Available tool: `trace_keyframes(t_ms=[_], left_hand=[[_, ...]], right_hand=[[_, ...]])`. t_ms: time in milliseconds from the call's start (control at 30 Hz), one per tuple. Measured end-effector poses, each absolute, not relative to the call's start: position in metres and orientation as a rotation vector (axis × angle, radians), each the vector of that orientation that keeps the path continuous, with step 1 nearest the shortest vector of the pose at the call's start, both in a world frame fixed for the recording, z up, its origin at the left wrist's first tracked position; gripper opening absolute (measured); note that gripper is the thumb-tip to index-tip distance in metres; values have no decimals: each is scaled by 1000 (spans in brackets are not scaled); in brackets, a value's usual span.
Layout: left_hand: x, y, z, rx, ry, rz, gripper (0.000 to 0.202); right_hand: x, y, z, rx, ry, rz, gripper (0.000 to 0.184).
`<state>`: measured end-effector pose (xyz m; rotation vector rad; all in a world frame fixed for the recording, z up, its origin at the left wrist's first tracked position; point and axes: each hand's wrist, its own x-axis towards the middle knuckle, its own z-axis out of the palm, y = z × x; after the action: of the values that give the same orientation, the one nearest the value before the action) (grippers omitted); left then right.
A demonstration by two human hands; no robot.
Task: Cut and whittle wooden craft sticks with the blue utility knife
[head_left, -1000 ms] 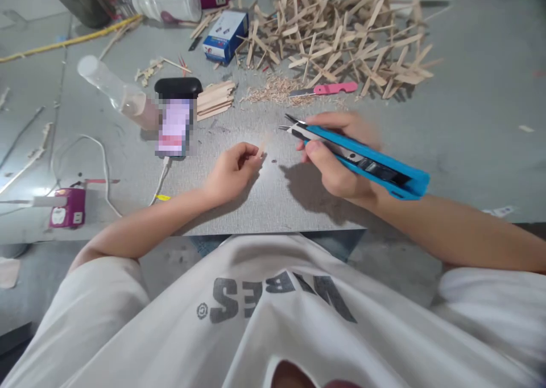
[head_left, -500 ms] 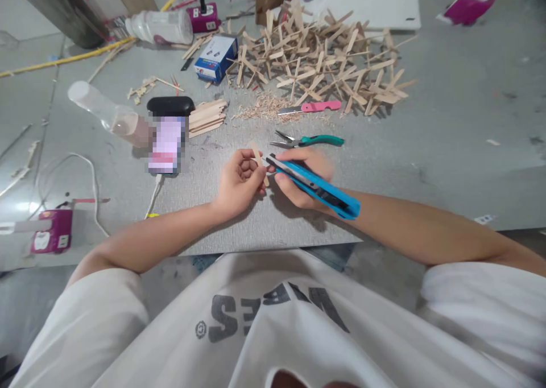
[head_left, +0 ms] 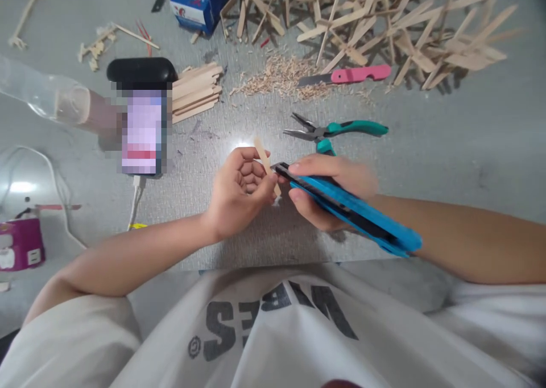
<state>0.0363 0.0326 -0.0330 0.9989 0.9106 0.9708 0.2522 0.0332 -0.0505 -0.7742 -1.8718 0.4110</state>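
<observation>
My left hand (head_left: 241,192) pinches a wooden craft stick (head_left: 263,155) between thumb and fingers, its upper end sticking out. A blue utility knife (head_left: 354,206) is gripped in my right hand (head_left: 328,186), with its tip end at the stick's edge; whether the blade touches the wood I cannot tell. Part of the right hand is blurred. Just beyond it lie pliers (head_left: 318,133) with green handles, jaws apart. Farther back a pink-handled knife (head_left: 360,74) rests on a heap of wood shavings (head_left: 281,78).
Joined craft sticks (head_left: 358,29) cover the back right. A blue and white box (head_left: 198,4) stands beside them. Flat sticks (head_left: 198,92) lie by a phone (head_left: 143,129) and a black case (head_left: 140,72). A clear bottle (head_left: 51,95) and a purple power adapter (head_left: 21,243) are at the left.
The view has moved closer to the table, so things look larger and the back has left the frame. Both hands keep their hold on the craft stick and the utility knife.
</observation>
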Motion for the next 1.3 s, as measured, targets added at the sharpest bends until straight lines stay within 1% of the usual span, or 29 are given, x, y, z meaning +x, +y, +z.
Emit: trace_keyframes(t_ms=[100,267,333,400,500,567,700,767,867,900,933,1033,1100,1133,1200,1300], left_hand=[[35,32,-31,1019,908,974,44],[33,33,-30,1051,922,944,46],[33,33,-30,1054,914,950,45],[33,34,-30,1050,924,942,45],[33,34,-29,1051,956,922,45],[33,33,-30,1061,964,926,44],[33,32,-31,1068,961,914,44],[32,33,-33,1066,968,915,50],[29,35,-36,1158,1035,915,69],[27,36,-36,1227,1071,892,70],[25,37,-36,1313,1111,858,67],[19,42,-33,1616,1223,708,39],[15,47,-29,1850,1275,654,31],[13,50,-28,1976,1283,645,26],[9,57,-25,2242,1235,670,9],[7,64,-28,2528,789,726,19]], right_hand=[[249,32,-48,-797,-1879,396,44],[245,31,-45,-851,-1895,382,32],[244,31,-45,-848,-1894,391,31],[243,31,-45,-826,-1883,404,35],[243,31,-46,-801,-1861,437,47],[242,30,-47,-791,-1855,433,50],[243,28,-47,-851,-1874,426,34],[245,28,-45,-859,-1907,449,33],[250,28,-43,-838,-1926,466,43],[251,28,-42,-854,-1920,478,46],[252,29,-41,-880,-1907,490,48],[253,29,-37,-982,-1840,521,43],[252,29,-35,-1032,-1810,534,40],[252,29,-34,-1045,-1803,537,38],[252,29,-34,-1059,-1785,540,34],[253,27,-35,-1060,-1682,531,27]])
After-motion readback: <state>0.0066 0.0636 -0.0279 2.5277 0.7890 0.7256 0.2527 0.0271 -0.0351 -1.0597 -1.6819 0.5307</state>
